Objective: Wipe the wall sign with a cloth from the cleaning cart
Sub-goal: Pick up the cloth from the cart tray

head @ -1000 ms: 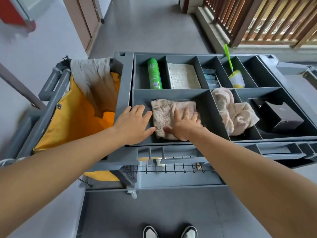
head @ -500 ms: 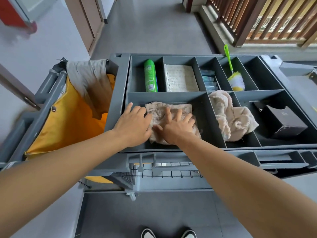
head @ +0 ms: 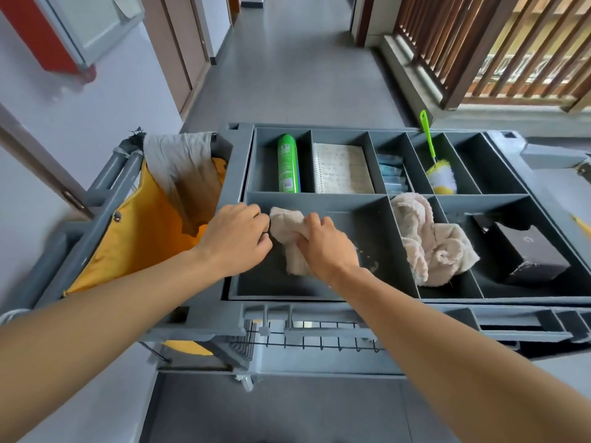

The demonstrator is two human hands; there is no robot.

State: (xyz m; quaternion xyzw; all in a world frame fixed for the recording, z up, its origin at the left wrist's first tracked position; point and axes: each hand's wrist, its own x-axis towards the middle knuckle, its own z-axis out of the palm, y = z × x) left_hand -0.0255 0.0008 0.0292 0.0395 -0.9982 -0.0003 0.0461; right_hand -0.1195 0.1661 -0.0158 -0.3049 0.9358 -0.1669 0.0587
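The cloth [head: 292, 238], a pale pink rag, is bunched up in the large near-left compartment of the grey cleaning cart [head: 236, 161], over that compartment's left half. The right hand [head: 326, 247] is closed around its right side, gripping the fabric. The left hand [head: 235, 238] sits curled at the cart's left wall, its fingertips pinched at the cloth's upper left edge. Farther in on the cart, a green spray can [head: 288, 163] lies in the compartment directly behind the cloth's, and a second crumpled cloth [head: 428, 241] fills the compartment to its right.
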